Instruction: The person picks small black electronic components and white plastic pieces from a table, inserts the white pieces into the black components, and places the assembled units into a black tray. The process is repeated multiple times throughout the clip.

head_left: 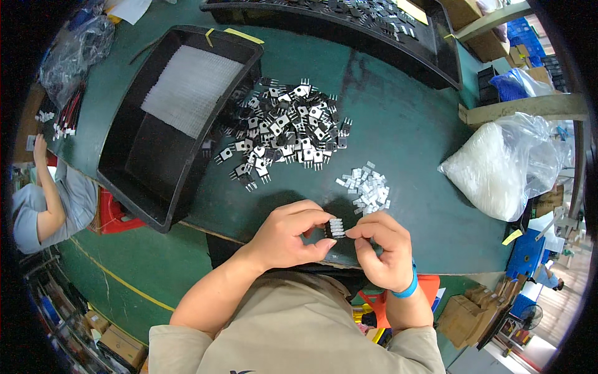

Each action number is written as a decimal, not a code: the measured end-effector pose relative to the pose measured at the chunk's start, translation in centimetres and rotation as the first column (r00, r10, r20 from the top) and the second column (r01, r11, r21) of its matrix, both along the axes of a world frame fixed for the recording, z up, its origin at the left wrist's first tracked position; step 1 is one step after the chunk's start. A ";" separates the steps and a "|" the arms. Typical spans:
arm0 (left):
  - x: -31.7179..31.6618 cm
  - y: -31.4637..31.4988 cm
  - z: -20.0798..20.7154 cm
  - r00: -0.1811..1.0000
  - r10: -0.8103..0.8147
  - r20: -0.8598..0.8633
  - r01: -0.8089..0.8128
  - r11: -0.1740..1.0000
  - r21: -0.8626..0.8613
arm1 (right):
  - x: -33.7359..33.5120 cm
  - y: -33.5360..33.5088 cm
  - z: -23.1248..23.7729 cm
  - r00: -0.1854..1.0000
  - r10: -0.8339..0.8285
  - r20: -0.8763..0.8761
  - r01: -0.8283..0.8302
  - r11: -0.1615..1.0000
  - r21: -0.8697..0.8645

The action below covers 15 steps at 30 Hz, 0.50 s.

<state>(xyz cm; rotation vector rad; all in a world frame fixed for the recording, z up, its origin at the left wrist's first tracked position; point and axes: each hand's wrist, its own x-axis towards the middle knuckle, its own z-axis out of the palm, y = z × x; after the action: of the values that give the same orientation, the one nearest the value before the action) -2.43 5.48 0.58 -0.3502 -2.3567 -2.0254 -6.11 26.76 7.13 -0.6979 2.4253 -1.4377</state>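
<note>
Near the table's front edge, my left hand point(291, 235) is closed around a short row of black transistors point(336, 228) with small pale pieces showing on their faces. My right hand point(383, 248), with a blue band at its wrist, has its curled fingers against the right side of that row; whether a small piece sits in them is hidden. Just beyond the right hand is a small heap of white-grey rectangular pieces point(372, 189). Farther off and to the left spreads a large pile of loose transistors point(286, 128) with black bodies, metal tabs and thin legs.
A deep black bin point(168, 212) on the left holds a white ribbed sheet point(190, 87). At the back stands another black tray point(349, 34) full of dark parts. A clear bag of white material point(492, 168) lies right. A co-worker's arm point(53, 193) shows far left.
</note>
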 end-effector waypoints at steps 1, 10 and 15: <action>0.0 0.0 -0.1 1.000 0.002 -0.002 -0.002 1.000 0.001 | 0.1 0.0 -0.1 1.000 0.005 -0.006 -0.006 1.000 -0.007; 0.0 0.0 0.0 1.000 0.012 -0.008 -0.012 1.000 0.003 | 0.3 0.1 -0.4 0.999 -0.025 -0.028 0.025 1.000 0.010; 0.1 0.1 -0.1 0.999 0.028 -0.027 -0.028 1.000 -0.002 | 0.6 0.0 -0.4 1.000 -0.007 0.021 0.006 0.999 0.031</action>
<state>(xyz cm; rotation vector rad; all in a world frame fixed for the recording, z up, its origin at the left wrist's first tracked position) -2.37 5.55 0.45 -0.3407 -2.3354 -1.9926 -5.53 26.75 6.70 -0.6655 2.4309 -1.3992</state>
